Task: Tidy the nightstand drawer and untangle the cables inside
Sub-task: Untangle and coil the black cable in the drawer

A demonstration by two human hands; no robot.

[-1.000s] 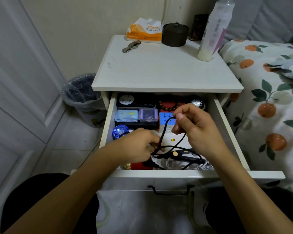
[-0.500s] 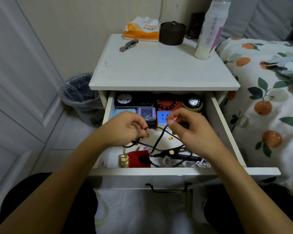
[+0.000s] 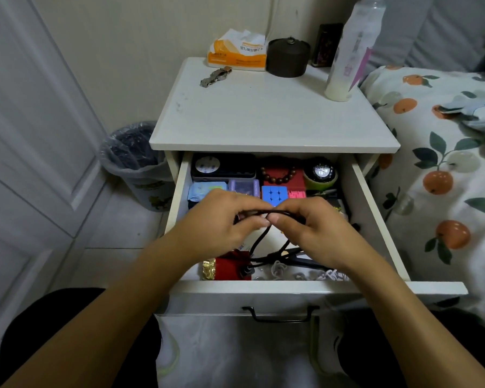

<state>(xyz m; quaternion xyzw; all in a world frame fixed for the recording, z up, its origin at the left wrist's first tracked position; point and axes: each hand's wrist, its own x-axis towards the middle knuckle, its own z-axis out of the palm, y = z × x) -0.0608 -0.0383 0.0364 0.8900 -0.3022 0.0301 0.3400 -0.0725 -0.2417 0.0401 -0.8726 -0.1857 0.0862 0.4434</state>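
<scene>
both hands are working above the middle of the open drawer (image 3: 375, 219), knuckles almost meeting. the left hand (image 3: 221, 219) and the right hand (image 3: 314, 228) are each pinching the black cable (image 3: 266, 212), fingers curled round it, so a short bundled stretch is running left to right between them. from that stretch the slack is dropping toward the near side, two strands falling into a loose tangle (image 3: 269, 257) on the drawer floor just beside the red pouch (image 3: 230, 266) and the white cord (image 3: 280, 271) at the near wall. so the cable's held part is lying crosswise, the knot is sitting below and nearer than both hands, and the right hand is looking slightly closer to it. judging by this, the next pull is needing to go upward or apart to draw the loops free without dragging the white cord along. boxes, a blue cube (image 3: 275, 194), beads and a small clock are filling the far half. the nightstand top (image 3: 263, 116) is carrying tissues, a jar, a bottle and a watch; a bin is standing to the left, a bed to the right.
</scene>
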